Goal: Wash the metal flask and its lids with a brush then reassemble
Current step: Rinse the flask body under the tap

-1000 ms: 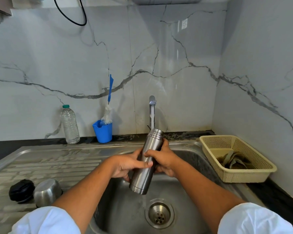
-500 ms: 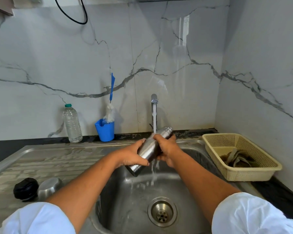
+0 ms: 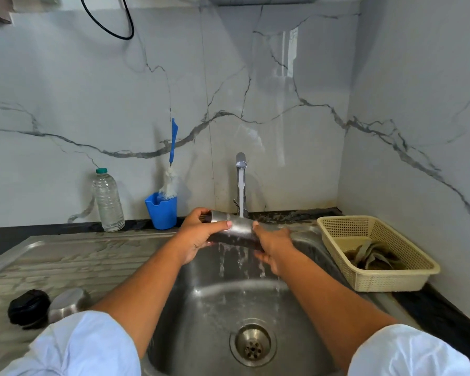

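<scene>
The metal flask (image 3: 235, 231) lies almost level above the sink basin (image 3: 228, 299), under the running tap (image 3: 241, 183). Water streams off its underside. My left hand (image 3: 198, 234) grips its left end. My right hand (image 3: 272, 244) wraps its right end and hides that part. The black inner lid (image 3: 27, 308) and the steel cup lid (image 3: 68, 302) rest on the draining board at the lower left. A bottle brush (image 3: 171, 169) with a blue handle stands in a blue cup (image 3: 162, 211) by the wall.
A clear plastic bottle (image 3: 107, 200) stands left of the blue cup. A cream plastic basket (image 3: 375, 251) with a cloth inside sits on the counter right of the sink. The drain (image 3: 253, 344) is at the basin's bottom. Marble walls close off the back and right.
The flask has swung from nearly upright to almost level under the tap. My left hand slid to its left end and my right hand to its right end.
</scene>
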Available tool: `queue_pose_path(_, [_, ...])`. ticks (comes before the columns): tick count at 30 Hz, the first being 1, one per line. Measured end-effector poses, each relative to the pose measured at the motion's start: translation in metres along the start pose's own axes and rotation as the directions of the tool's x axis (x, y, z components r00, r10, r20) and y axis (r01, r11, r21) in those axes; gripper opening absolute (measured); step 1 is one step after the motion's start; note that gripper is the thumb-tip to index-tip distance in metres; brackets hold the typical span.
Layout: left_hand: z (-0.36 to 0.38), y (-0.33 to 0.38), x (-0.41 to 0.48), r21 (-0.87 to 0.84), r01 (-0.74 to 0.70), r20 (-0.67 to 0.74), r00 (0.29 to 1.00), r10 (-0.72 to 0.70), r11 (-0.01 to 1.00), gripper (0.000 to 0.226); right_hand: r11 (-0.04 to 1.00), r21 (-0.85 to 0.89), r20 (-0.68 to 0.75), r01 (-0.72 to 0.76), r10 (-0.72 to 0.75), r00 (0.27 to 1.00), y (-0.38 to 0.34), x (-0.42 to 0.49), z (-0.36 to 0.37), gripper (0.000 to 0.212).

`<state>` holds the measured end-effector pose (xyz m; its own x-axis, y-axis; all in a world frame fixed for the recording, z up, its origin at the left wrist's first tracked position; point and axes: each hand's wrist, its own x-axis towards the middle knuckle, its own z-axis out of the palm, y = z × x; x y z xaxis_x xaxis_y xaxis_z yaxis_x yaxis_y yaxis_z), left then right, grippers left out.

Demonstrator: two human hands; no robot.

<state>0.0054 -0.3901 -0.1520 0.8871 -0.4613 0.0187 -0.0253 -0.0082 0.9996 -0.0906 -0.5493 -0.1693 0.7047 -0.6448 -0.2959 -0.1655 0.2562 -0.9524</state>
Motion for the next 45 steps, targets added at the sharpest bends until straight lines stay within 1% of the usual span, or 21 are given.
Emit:
queue_pose_path(1, [0.003, -0.001, 0.003, -0.012, -0.002, -0.018, 1.0, 0.002, 1.0, 0.066, 0.984, -0.176, -0.002, 0.03, -0.031, 1.0, 0.002, -0.002, -0.001, 0.066])
queue_pose_path(2, [0.006, -0.002, 0.005, -0.013, -0.006, -0.032, 0.999, 0.006, 1.0, 0.065, 0.937, -0.347, -0.017, 0.052, -0.061, 0.998, 0.004, 0.0, -0.001, 0.062])
queue_pose_path(4, [0.012, -0.002, 0.009, -0.016, -0.014, -0.041, 0.999, 0.013, 1.0, 0.062, 0.758, -0.645, -0.004, 0.096, -0.128, 0.992, 0.006, 0.003, -0.004, 0.063])
queue_pose_path(5, [0.015, -0.002, 0.011, -0.019, -0.018, -0.048, 0.999, 0.017, 1.0, 0.061, 0.65, -0.744, 0.04, 0.153, -0.185, 0.982, 0.006, 0.002, -0.004, 0.067])
queue_pose_path(7, [0.024, 0.0, 0.012, -0.002, -0.028, -0.058, 0.998, 0.028, 1.0, 0.06, 0.486, -0.823, 0.169, 0.293, -0.283, 0.944, 0.006, -0.003, -0.006, 0.08])
queue_pose_path(8, [0.029, 0.001, 0.012, 0.013, -0.035, -0.061, 0.997, 0.036, 0.999, 0.059, 0.455, -0.821, 0.207, 0.344, -0.325, 0.923, 0.007, -0.003, -0.007, 0.086])
queue_pose_path(10, [0.038, 0.002, 0.015, 0.019, -0.04, -0.071, 0.997, 0.041, 0.999, 0.061, 0.443, -0.815, 0.212, 0.373, -0.372, 0.904, 0.008, -0.004, -0.005, 0.093])
queue_pose_path(12, [0.047, 0.003, 0.016, 0.028, -0.038, -0.073, 0.997, 0.04, 0.999, 0.063, 0.416, -0.828, 0.202, 0.375, -0.402, 0.893, 0.009, -0.004, -0.003, 0.093])
queue_pose_path(14, [0.055, 0.001, 0.018, 0.048, -0.045, -0.08, 0.996, 0.049, 0.998, 0.064, 0.455, -0.809, 0.197, 0.372, -0.386, 0.901, 0.009, -0.003, -0.004, 0.086])
queue_pose_path(17, [0.062, -0.001, 0.018, 0.053, -0.055, -0.083, 0.995, 0.059, 0.997, 0.063, 0.567, -0.733, 0.218, 0.375, -0.326, 0.92, 0.01, -0.002, -0.005, 0.074])
queue_pose_path(20, [0.065, -0.001, 0.015, 0.061, -0.045, -0.064, 0.997, 0.049, 0.997, 0.059, 0.682, -0.619, 0.241, 0.389, -0.307, 0.921, 0.015, 0.0, -0.002, 0.068])
queue_pose_path(22, [0.064, -0.001, 0.012, 0.048, -0.051, -0.041, 0.998, 0.053, 0.998, 0.048, 0.765, -0.516, 0.255, 0.386, -0.293, 0.921, 0.018, 0.003, -0.001, 0.066])
queue_pose_path(24, [0.062, -0.001, 0.012, 0.036, -0.049, -0.019, 0.999, 0.05, 0.998, 0.041, 0.853, -0.398, 0.266, 0.338, -0.245, 0.932, 0.018, 0.003, 0.0, 0.068])
queue_pose_path(26, [0.06, 0.001, 0.012, 0.035, -0.042, 0.004, 0.999, 0.042, 0.998, 0.037, 0.893, -0.339, 0.292, 0.295, -0.198, 0.936, 0.016, 0.001, -0.001, 0.07])
queue_pose_path(28, [0.057, 0.004, 0.011, 0.038, -0.026, 0.006, 1.0, 0.026, 0.999, 0.036, 0.895, -0.334, 0.318, 0.297, -0.189, 0.929, 0.012, -0.002, -0.002, 0.068])
queue_pose_path(31, [0.052, 0.007, 0.009, 0.012, 0.044, 0.013, 0.999, -0.045, 0.999, 0.04, 0.85, -0.397, 0.316, 0.347, -0.228, 0.921, 0.007, -0.004, -0.002, 0.068])
queue_pose_path(35, [0.048, 0.01, 0.004, -0.062, 0.116, -0.032, 0.992, -0.118, 0.991, 0.03, 0.651, -0.612, 0.306, 0.449, -0.328, 0.894, 0.003, -0.005, 0.001, 0.081])
queue_pose_path(37, [0.048, 0.011, 0.002, -0.104, 0.128, -0.037, 0.991, -0.133, 0.986, 0.025, 0.553, -0.7, 0.274, 0.451, -0.376, 0.885, 0.001, -0.009, 0.002, 0.081])
queue_pose_path(38, [0.048, 0.011, 0.002, -0.123, 0.131, -0.035, 0.99, -0.136, 0.984, 0.023, 0.527, -0.724, 0.254, 0.446, -0.398, 0.882, 0.001, -0.01, 0.002, 0.081])
queue_pose_path(42, [0.049, 0.009, 0.002, -0.175, 0.117, -0.008, 0.993, -0.12, 0.978, 0.02, 0.523, -0.73, 0.191, 0.44, -0.461, 0.866, 0.005, -0.009, 0.0, 0.082])
queue_pose_path(45, [0.051, 0.009, 0.004, -0.184, 0.077, 0.008, 0.997, -0.076, 0.98, 0.018, 0.584, -0.677, 0.178, 0.448, -0.46, 0.87, 0.004, -0.006, -0.004, 0.081])
